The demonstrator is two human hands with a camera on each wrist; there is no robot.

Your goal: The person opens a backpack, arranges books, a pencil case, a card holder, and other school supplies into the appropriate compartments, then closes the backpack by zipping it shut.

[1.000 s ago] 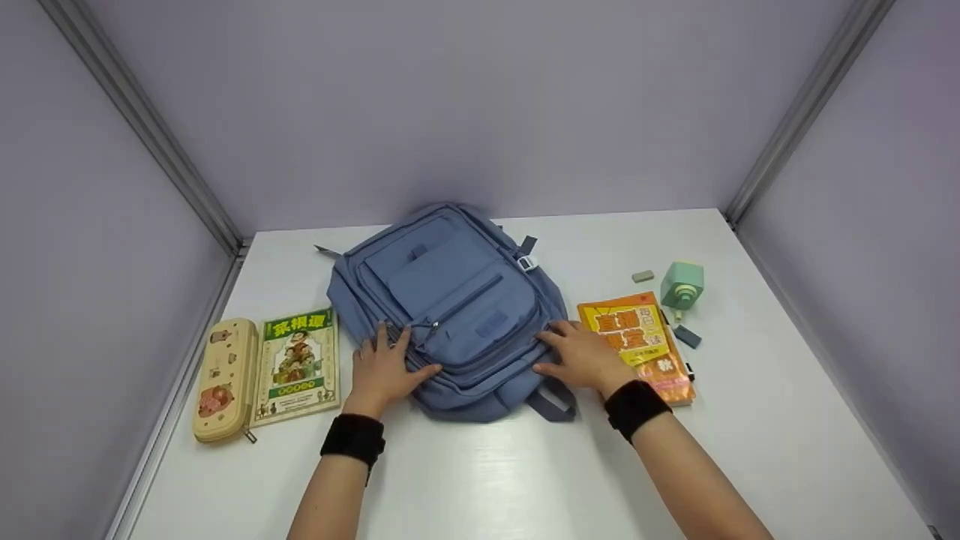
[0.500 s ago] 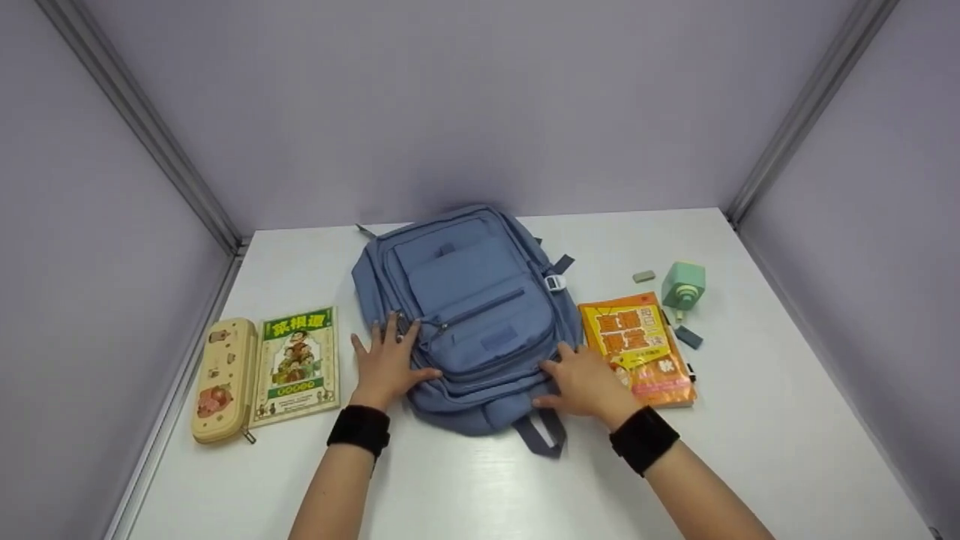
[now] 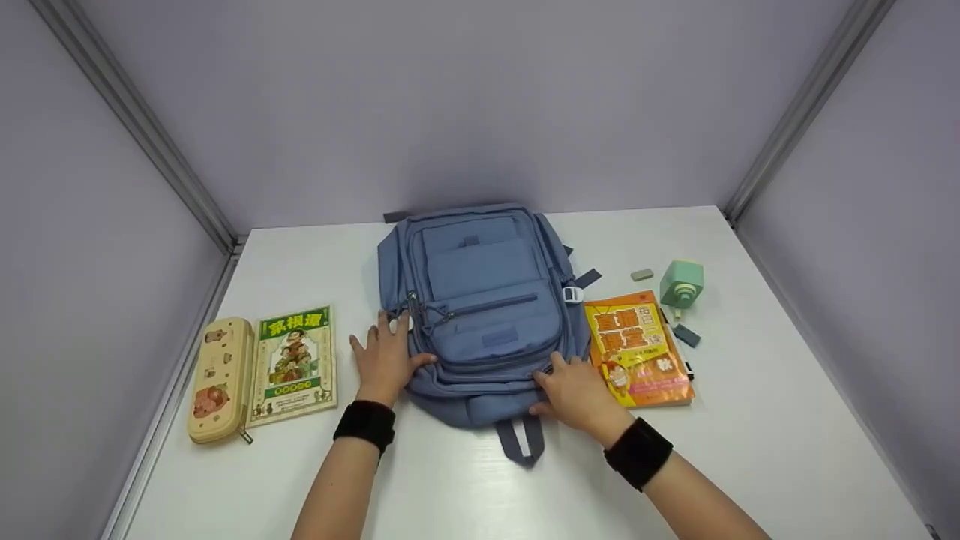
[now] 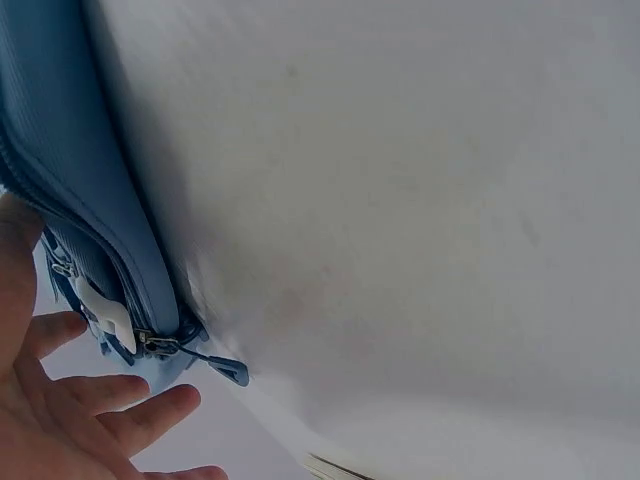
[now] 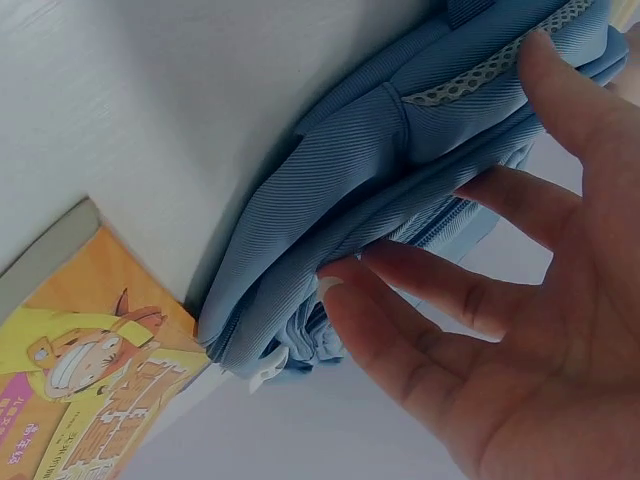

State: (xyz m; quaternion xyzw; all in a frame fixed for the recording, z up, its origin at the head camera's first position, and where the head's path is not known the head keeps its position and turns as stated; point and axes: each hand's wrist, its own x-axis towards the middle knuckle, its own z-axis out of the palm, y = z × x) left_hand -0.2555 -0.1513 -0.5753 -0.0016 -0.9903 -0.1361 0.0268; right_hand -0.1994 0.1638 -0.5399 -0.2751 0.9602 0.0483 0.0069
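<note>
A blue backpack (image 3: 487, 300) lies front side up, its dark carry loop (image 3: 521, 442) toward the person. My left hand (image 3: 384, 360) rests at its left side, fingers spread, near a zipper pull (image 4: 228, 368). At the lower right corner, my right hand (image 3: 581, 394) touches the fabric. In the right wrist view its relaxed fingertips (image 5: 345, 280) meet the bag's edge, and the thumb lies along a mesh strip (image 5: 490, 75). A white buckle (image 3: 572, 295) sits on the right side.
Left of the bag lie a green-and-cream book (image 3: 296, 365) and a yellow pencil case (image 3: 221, 379). An orange book (image 3: 640, 349) is close on the right, with a green box-shaped object (image 3: 682, 283), a grey eraser-like block (image 3: 642, 275) and a dark block (image 3: 686, 335) beyond.
The backpack has shifted right and turned from a slant to nearly straight, its carry loop swinging left. Both hands have stayed at its sides. The books and pencil case lie where they were.
</note>
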